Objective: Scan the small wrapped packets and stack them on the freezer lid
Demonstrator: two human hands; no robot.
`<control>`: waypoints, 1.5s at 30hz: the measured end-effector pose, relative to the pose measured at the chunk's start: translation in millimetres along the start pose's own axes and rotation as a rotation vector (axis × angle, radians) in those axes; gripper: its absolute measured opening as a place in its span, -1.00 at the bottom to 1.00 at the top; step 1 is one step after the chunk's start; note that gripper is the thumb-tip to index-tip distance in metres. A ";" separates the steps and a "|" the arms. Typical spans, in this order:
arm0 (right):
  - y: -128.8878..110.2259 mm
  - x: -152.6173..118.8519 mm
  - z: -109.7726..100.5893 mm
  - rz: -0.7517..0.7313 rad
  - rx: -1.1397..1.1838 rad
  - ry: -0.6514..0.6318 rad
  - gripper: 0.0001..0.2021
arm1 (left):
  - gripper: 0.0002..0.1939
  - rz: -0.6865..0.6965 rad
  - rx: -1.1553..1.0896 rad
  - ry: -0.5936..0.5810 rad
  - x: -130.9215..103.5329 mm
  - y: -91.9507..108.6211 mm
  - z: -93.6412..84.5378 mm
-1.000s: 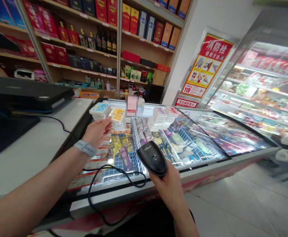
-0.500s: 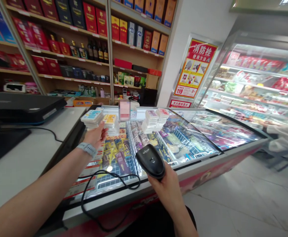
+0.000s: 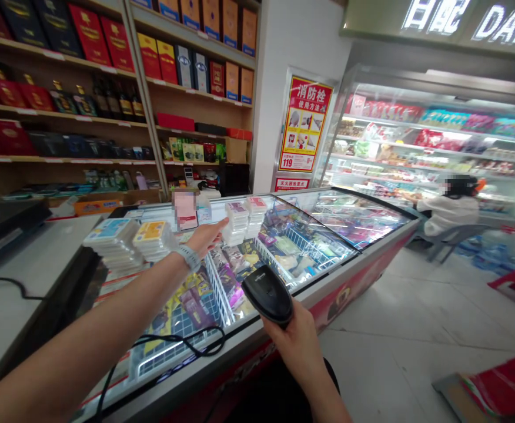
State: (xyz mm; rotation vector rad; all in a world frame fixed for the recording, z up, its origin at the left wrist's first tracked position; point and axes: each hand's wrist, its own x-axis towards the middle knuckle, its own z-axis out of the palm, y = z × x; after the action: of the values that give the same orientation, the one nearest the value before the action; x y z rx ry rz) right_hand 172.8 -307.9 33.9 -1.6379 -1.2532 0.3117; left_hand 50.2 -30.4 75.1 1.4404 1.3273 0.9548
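Note:
My right hand (image 3: 296, 338) grips a black handheld barcode scanner (image 3: 267, 294), its head tilted over the near edge of the glass-topped chest freezer (image 3: 301, 291). My left hand (image 3: 208, 236), wearing a pale watch, reaches across the glass with its fingers extended. Its fingertips are at the left side of a stack of clear plastic boxes with purple labels (image 3: 237, 223); whether they touch is unclear. Beside that stands a stack with red labels (image 3: 256, 217). Further left are stacks with yellow labels (image 3: 152, 239) and blue labels (image 3: 113, 241).
A phone-like pink panel (image 3: 185, 210) stands at the freezer's back. The black cable (image 3: 182, 341) loops over the near glass. A counter (image 3: 59, 247) borders the left. A person in white (image 3: 451, 214) sits on a chair by the lit fridge (image 3: 416, 147). A red-topped item (image 3: 504, 382) lies on the floor.
My left hand has moved right, from the yellow-labelled stack to the purple-labelled one. The view has turned right, bringing the seated person further in. The scanner stays in my right hand.

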 end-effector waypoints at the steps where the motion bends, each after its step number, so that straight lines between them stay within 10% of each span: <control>1: 2.2 -1.5 -2.6 0.014 -0.007 0.012 -0.78 | -0.42 -0.045 -0.002 -0.009 9.0 7.1 7.8; 8: 16.2 -7.4 -18.5 0.038 -0.056 0.034 -0.77 | -0.56 -0.231 0.010 -0.039 43.1 36.3 34.2; 19: 13.2 -8.4 -18.7 0.051 -0.042 0.042 -0.78 | -0.58 -0.253 -0.089 -0.088 38.2 42.0 7.1; 34: 5.6 -2.6 -6.4 -0.010 -0.043 -0.060 -0.85 | -0.46 0.167 -0.112 0.036 -61.7 -50.7 -77.0; 45: -18.4 16.0 25.3 -0.170 -0.106 -0.135 -0.94 | -0.56 0.318 -0.035 0.124 -70.7 -85.9 -100.7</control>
State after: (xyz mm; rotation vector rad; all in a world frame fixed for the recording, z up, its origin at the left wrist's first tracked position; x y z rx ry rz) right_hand 151.5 -281.5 42.8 -1.6073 -1.5239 0.2571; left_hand -77.7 -89.1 22.8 1.6173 1.1824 1.2855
